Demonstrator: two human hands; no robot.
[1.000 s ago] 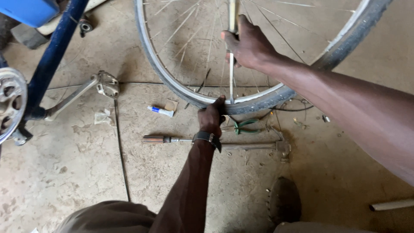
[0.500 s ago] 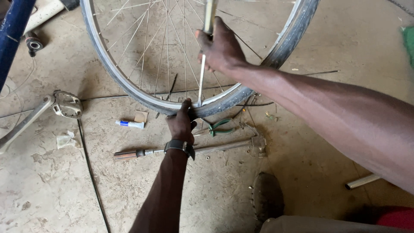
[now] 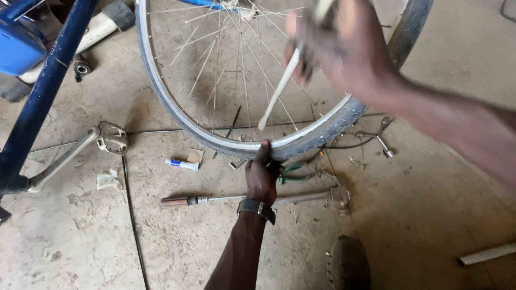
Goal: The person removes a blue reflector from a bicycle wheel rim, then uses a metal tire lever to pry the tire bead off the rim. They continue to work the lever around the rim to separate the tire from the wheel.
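A spoked bicycle wheel [image 3: 183, 115] with a grey tyre stands upright on the concrete floor. My left hand [image 3: 262, 177], with a wristwatch, grips the tyre and rim at the wheel's lowest point. My right hand [image 3: 344, 48], blurred, is raised in front of the spokes and holds a pale flat lever [image 3: 277, 94] that slants down toward the rim, its tip clear of the rim.
A blue bicycle frame [image 3: 45, 96] with crank and pedal [image 3: 110, 137] stands at the left. On the floor lie a long screwdriver [image 3: 215, 200], green-handled pliers [image 3: 293, 172], a small glue tube [image 3: 181, 164], a hammer head [image 3: 341, 194], a wrench [image 3: 382, 140] and a pale bar [image 3: 486, 253].
My right hand has lifted the lever away from the rim and is moving fast. My left hand keeps its grip on the tyre. The view has shifted left and closer.
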